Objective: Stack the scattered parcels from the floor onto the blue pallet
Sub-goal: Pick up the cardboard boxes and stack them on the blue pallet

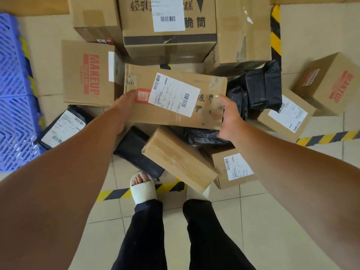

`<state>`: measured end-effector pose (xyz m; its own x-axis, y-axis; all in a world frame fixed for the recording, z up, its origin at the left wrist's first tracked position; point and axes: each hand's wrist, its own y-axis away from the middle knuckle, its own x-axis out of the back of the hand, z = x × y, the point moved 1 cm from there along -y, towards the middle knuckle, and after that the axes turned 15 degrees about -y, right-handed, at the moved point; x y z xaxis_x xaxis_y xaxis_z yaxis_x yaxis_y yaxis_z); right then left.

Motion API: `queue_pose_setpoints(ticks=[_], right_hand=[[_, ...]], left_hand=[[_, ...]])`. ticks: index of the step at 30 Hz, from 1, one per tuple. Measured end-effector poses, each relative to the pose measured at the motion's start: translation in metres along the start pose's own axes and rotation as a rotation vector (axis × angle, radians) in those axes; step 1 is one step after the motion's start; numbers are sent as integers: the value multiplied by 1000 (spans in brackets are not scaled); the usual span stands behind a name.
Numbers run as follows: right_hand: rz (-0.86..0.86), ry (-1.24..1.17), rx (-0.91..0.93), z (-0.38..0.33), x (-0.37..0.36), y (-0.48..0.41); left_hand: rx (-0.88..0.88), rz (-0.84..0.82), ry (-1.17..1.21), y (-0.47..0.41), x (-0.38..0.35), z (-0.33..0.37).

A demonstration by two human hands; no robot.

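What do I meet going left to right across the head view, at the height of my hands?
In order: blue pallet → left MAKEUP box → left hand → held labelled carton → right hand → black bagged parcels → small labelled box → right MAKEUP box.

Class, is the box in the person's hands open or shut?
Shut: the box has its top flat and closed, label across it.

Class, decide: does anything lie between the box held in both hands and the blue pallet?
Yes. The MAKEUP box and a black labelled bag lie on the floor between the held box and the blue pallet; it probably has to be carried over them.
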<state>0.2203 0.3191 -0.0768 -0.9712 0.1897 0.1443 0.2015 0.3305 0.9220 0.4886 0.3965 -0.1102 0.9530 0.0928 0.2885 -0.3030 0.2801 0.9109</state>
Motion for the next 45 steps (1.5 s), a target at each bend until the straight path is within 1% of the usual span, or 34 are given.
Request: queue_pose_setpoints(ticks=[3, 5, 8, 11, 14, 17, 19, 23, 25, 27, 31, 37, 41, 45], right_hand=[[-11, -29, 1, -6, 7, 22], [-6, -39, 2, -12, 10, 43], [-17, -63, 21, -24, 19, 87], [-40, -59, 36, -38, 30, 138], [-26, -73, 52, -53, 41, 193], [-52, -70, 31, -63, 53, 242], [-63, -65, 66, -71, 64, 269], [-125, -62, 44, -84, 84, 337], [-123, -46, 67, -89, 97, 371], [-114, -24, 120, -92, 110, 410], [-179, -19, 204, -93, 137, 475], [-259, 11, 223, -89, 167, 535], [-309, -9, 225, -88, 178, 553], [-373, 37, 181, -81, 178, 557]], left_hand=[[-6, -17, 36, 5, 9, -9], [17, 8, 72, 19, 14, -17], [33, 7, 132, 71, 20, -16], [34, 54, 139, 116, 32, -15], [2, 23, 131, 180, 46, -3], [-101, -24, 102, 241, 58, 5], [-128, -6, 84, 275, 68, 5], [-122, 80, 141, 353, 85, 16], [-198, 80, 149, 390, 91, 18], [-226, 66, 161, 426, 101, 17], [-249, 36, 226, 473, 123, 3], [-256, 46, 243, 544, 135, -7], [-271, 118, 256, 583, 139, -9], [-313, 275, 377, 621, 144, -23]])
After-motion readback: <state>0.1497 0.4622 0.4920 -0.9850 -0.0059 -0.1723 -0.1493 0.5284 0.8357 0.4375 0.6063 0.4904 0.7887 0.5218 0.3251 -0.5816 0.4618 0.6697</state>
